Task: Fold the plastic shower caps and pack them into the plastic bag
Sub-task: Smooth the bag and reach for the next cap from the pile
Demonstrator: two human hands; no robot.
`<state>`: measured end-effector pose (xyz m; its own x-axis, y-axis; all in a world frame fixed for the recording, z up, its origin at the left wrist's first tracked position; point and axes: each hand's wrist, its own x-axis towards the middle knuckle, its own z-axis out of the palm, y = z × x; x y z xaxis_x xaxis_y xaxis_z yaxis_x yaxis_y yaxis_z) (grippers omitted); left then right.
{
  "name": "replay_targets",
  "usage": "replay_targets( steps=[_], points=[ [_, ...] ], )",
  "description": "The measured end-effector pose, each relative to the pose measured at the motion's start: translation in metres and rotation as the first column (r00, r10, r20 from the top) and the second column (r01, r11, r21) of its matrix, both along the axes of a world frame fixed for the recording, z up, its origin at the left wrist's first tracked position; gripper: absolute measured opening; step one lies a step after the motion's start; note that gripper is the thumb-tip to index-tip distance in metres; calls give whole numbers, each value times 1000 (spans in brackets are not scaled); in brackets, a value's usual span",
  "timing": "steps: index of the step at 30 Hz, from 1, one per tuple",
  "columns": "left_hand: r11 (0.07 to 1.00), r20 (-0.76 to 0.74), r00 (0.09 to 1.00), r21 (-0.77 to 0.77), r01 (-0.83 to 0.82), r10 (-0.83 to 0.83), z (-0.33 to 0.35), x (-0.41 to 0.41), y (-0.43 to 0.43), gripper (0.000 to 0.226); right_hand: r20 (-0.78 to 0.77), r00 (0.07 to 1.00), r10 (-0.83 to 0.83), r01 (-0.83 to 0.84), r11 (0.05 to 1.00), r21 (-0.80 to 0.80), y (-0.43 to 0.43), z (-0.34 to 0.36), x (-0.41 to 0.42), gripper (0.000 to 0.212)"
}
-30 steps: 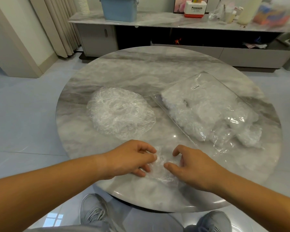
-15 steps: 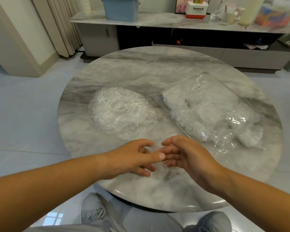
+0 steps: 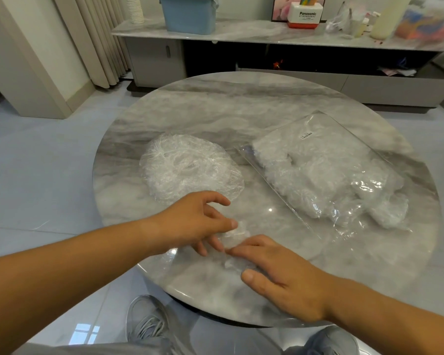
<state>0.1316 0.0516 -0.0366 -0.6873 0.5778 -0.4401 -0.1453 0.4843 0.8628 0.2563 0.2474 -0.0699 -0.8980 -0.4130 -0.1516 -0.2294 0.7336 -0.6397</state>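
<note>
head cam: round marble counter [image 3: 215, 111], two bare hands busy at its near edge
shower cap [image 3: 228, 263]: scrunched-up clear one, flat on the counter right between the hands
left grip [image 3: 198, 221]: narrow, thumb and lower fingers pinching the far end of the shower cap, index finger lifted off
right grip [image 3: 280, 272]: wide, fingers pretty much straight and pressing down on the cap's near-right part, thumb out to the side
cap pile [image 3: 190, 172]: round heap of unfolded caps, just beyond the left grip
plastic bag [image 3: 326, 162]: lying on the right, stuffed with caps, a few bulging out at its near-right end
shoes [image 3: 146, 326]: grey, on the floor under the near edge
</note>
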Motion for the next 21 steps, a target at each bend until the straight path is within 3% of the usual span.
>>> replay_targets(
  steps=[2, 4, 9, 13, 15, 18, 21],
  points=[
    [994, -210, 978, -109, -8, -15, -8, -5, 0, 42, -66, 996, 65, -61, 996, 64, 0, -2, 0, 64],
    [981, -294, 953, -192, 21, -78, -17, -7, 0, 44, -131, 980, 147, -127, 980, 153, 1, -6, 0, 64],
    [946, -318, 923, -303, 118, -217, -29, -4, 8, 44, -232, 934, 271, -205, 940, 274, 7, -14, 3, 68],
    [942, -259, 941, -307, 134, -218, -33, -8, 9, 26, -295, 910, 293, -230, 946, 231, 9, -16, 5, 59],
    [970, -172, 974, -220, 106, -145, -32, -9, 9, 30, -355, 914, 195, -169, 980, 105, 9, -13, 8, 51],
    [999, -7, 1000, -29, -22, 22, -25, -9, 10, 32, -390, 911, -132, 99, 990, -102, 7, -3, 10, 39],
    [981, 130, 983, 124, -147, 131, -8, -5, 22, 20, -16, 877, -480, 441, 819, -368, 6, 16, 4, 35]
  ],
)
